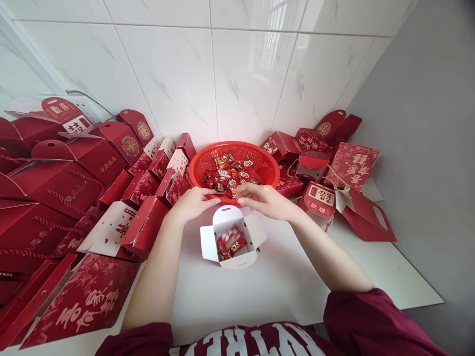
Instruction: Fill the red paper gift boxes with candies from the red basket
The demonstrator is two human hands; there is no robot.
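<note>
The small open box [233, 238] on the tabletop [282, 282] already holds a few candies, while both hands, left [191, 203] and right [267, 200], hover loosely open, empty, at the red basket [267, 165], with many boxes unfilled.

- You are at a home-style packing spot, set in a corner where glossy white marbled wall tiles [208, 74] meet a plain grey wall [426, 148].
- Your white tabletop [282, 287] is crowded with red wedding favour boxes [74, 188].
- A red basket [237, 151] of wrapped candies [228, 178] stands against the tiles.
</note>
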